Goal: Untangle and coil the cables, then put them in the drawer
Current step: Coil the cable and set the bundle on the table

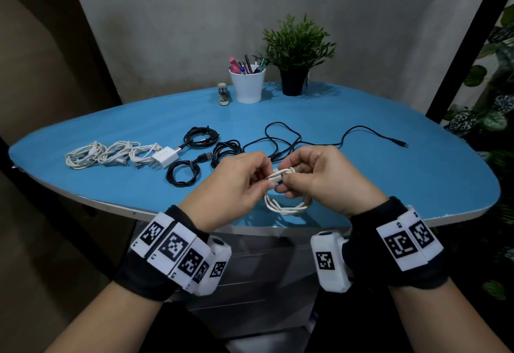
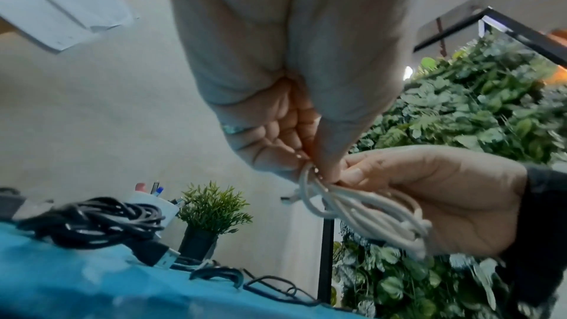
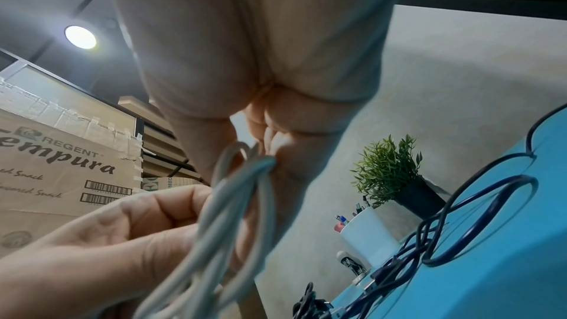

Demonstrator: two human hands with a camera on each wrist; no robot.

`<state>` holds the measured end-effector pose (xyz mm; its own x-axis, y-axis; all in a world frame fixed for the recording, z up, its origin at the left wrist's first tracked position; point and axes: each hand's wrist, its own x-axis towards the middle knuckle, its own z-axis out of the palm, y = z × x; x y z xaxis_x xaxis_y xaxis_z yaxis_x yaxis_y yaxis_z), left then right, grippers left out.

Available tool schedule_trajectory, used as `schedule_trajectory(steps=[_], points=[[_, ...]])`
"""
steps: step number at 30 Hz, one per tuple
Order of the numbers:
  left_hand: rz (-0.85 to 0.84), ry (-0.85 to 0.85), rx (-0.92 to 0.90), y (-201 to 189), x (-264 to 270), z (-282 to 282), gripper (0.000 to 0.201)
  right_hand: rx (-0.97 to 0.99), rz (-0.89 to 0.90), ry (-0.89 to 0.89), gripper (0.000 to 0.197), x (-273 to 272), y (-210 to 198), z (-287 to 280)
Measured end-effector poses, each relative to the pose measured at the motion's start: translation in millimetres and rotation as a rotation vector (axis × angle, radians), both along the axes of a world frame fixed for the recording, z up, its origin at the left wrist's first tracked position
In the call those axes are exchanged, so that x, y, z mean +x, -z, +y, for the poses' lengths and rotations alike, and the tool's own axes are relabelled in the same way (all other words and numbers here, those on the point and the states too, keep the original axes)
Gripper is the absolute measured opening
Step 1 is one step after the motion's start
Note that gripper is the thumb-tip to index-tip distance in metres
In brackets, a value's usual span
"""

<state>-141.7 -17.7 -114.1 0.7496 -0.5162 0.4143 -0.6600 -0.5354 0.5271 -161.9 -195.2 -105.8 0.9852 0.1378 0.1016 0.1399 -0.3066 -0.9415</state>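
Both hands hold a coiled white cable (image 1: 286, 202) above the near edge of the blue table (image 1: 389, 180). My left hand (image 1: 244, 180) pinches the coil's top, and my right hand (image 1: 311, 177) grips the same bundle from the other side, fingers curled round it. The coil's loops hang down between the hands. In the left wrist view the white cable (image 2: 362, 210) runs from my left fingertips into the right palm. Three white coils (image 1: 111, 153) and three black coils (image 1: 200, 137) lie on the table's left half. A loose black cable (image 1: 319, 138) sprawls at centre right.
A white charger brick (image 1: 164, 158) lies among the coils. At the back stand a white pen cup (image 1: 247, 85), a potted plant (image 1: 294, 55) and a small stapler (image 1: 223, 94). Grey drawers (image 1: 258, 274) sit under the table's near edge. Cardboard boxes (image 3: 61, 166) are off to the left.
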Motion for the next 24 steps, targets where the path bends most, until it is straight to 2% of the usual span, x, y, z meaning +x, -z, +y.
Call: schedule_trajectory(steps=[3,7,14,17,21,24], points=[[0.057,-0.019,-0.112,-2,-1,1,0.009,-0.024,-0.032,0.012,0.007,-3,-3,-1],[0.060,-0.028,-0.127,-1,-2,0,0.008,-0.093,-0.061,0.036,0.011,-4,-6,-3],[0.065,-0.038,-0.171,5,-3,0,0.010,-0.004,-0.065,0.037,0.012,-2,-4,1],[0.162,0.031,-0.191,3,0,6,0.007,0.021,-0.049,-0.017,0.013,-4,-5,0],[0.386,0.138,-0.209,-5,3,14,0.011,-0.004,0.007,-0.116,0.018,-6,-9,-5],[0.454,0.191,-0.215,-7,3,16,0.007,-0.001,0.011,-0.134,0.018,-5,-10,-5]])
